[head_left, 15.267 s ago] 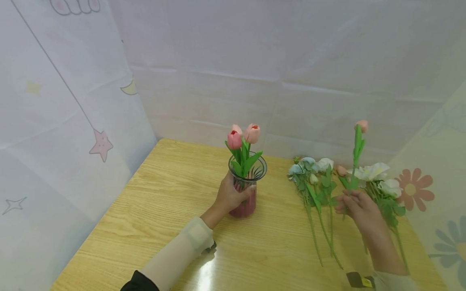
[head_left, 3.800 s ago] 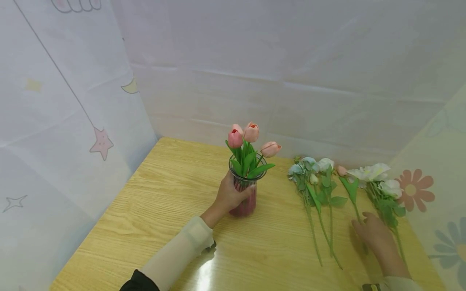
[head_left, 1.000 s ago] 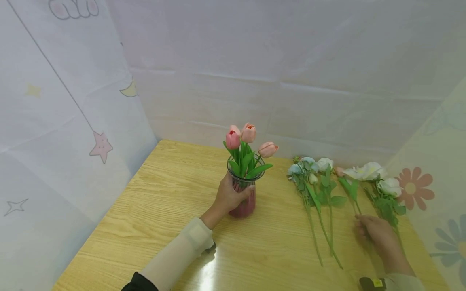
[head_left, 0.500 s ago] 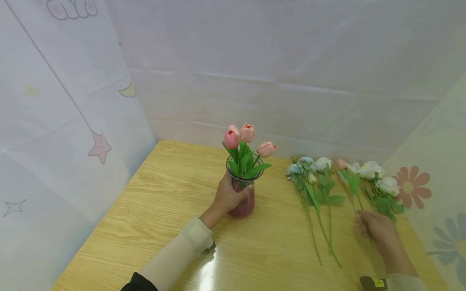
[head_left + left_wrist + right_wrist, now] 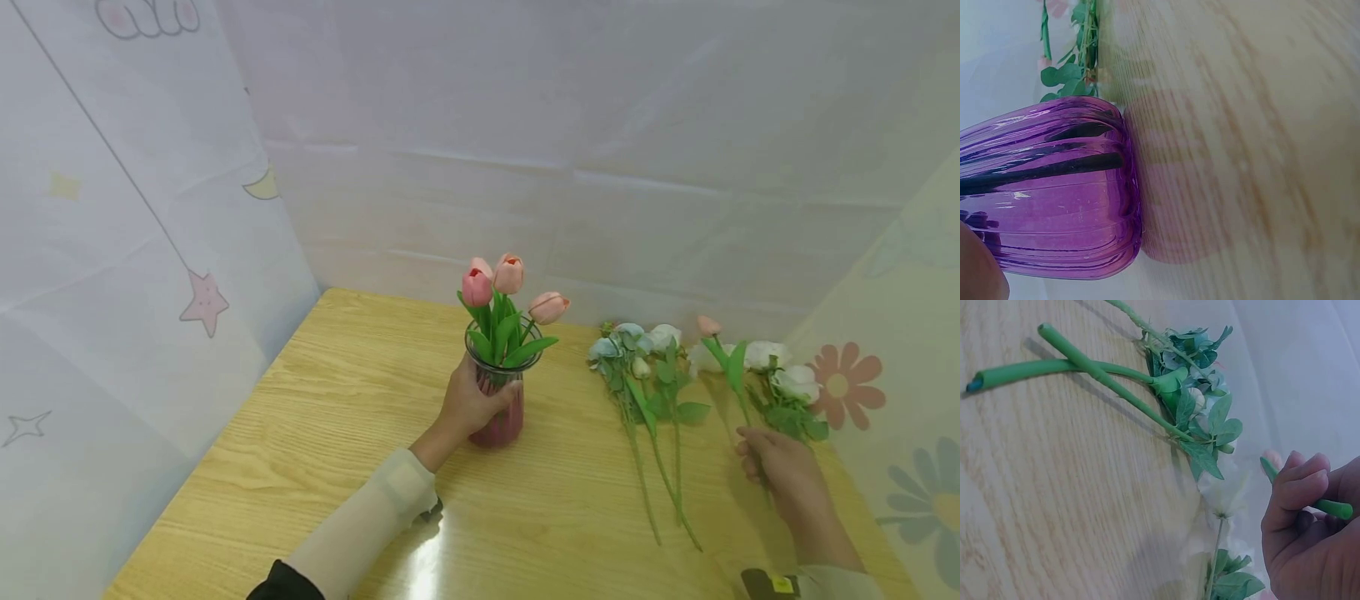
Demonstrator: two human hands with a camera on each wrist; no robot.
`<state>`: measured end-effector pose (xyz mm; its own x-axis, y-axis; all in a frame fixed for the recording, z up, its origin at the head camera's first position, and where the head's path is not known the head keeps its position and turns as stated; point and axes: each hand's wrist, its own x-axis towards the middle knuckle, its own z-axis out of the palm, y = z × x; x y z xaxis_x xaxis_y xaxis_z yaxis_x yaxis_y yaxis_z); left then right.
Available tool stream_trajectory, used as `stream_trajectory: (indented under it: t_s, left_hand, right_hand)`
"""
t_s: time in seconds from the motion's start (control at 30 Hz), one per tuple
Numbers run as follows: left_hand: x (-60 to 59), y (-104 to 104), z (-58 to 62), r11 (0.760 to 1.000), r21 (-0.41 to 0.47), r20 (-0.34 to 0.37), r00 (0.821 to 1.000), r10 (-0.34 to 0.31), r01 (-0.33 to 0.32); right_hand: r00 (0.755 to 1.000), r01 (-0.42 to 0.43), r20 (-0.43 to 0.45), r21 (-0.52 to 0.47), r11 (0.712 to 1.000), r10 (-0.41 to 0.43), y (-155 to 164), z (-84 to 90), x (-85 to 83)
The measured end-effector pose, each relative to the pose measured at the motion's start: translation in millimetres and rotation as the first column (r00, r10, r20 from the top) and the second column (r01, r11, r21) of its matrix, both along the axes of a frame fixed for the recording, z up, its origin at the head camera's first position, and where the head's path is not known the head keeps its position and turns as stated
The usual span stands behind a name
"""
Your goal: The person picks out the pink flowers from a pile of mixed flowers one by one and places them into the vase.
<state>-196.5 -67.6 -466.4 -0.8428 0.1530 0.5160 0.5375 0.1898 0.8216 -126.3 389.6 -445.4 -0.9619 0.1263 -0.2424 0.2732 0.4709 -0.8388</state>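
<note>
My left hand (image 5: 472, 400) grips a ribbed pink-purple glass vase (image 5: 501, 425) standing on the wooden table. Several pink tulips (image 5: 508, 275) rise from its mouth, one leaning out to the right. In the left wrist view the vase (image 5: 1060, 200) shows dark stems inside, and only part of a finger is visible. At the right, my right hand (image 5: 780, 467) pinches the green stem of a light pink tulip (image 5: 707, 326), its head raised toward the back. The right wrist view shows the stem's cut end (image 5: 1335, 509) poking out past the curled fingers of the right hand (image 5: 1310, 531).
Blue flowers (image 5: 615, 346), a white bud (image 5: 641, 367) and a white rose (image 5: 664, 337) lie with their stems toward the front, between vase and right hand. More white flowers (image 5: 797, 383) lie behind the right hand. Printed cloth (image 5: 570, 183) hangs behind the table (image 5: 315, 400).
The right hand has taken hold of the light pink tulip by its stem and lifted it off the table. An earlier tulip went into the vase. The left hand keeps its grip on the vase.
</note>
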Motion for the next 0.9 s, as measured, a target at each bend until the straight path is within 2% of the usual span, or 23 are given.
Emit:
stream_trajectory:
  t_s: [0.13,0.33,0.63,0.73,0.9]
  left_hand:
    - [-0.3,0,0.3,1.0,-0.003,0.001,1.0,-0.001,0.001]
    - [-0.3,0,0.7,1.0,-0.004,0.0,1.0,-0.007,0.007]
    - [-1.7,0,-1.6,1.0,0.011,0.008,1.0,-0.017,0.017]
    - [-2.1,0,-2.4,1.0,0.014,0.004,1.0,-0.016,0.016]
    - [-2.1,0,-2.4,1.0,0.022,-0.001,1.0,-0.022,0.022]
  right_hand:
    - [1.0,0.012,-0.006,0.011,1.0,-0.012,-3,4.3,-0.1]
    - [1.0,-0.016,-0.002,0.043,0.999,0.016,-7,11.3,1.3]
    - [0.999,0.0,-0.035,0.01,1.0,0.0,-17,19.0,3.9]
    - [0.999,0.01,-0.043,-0.024,1.0,-0.011,-21,22.2,5.2]
    - [0.998,0.031,-0.045,-0.152,0.988,-0.039,-27,27.3,7.0]
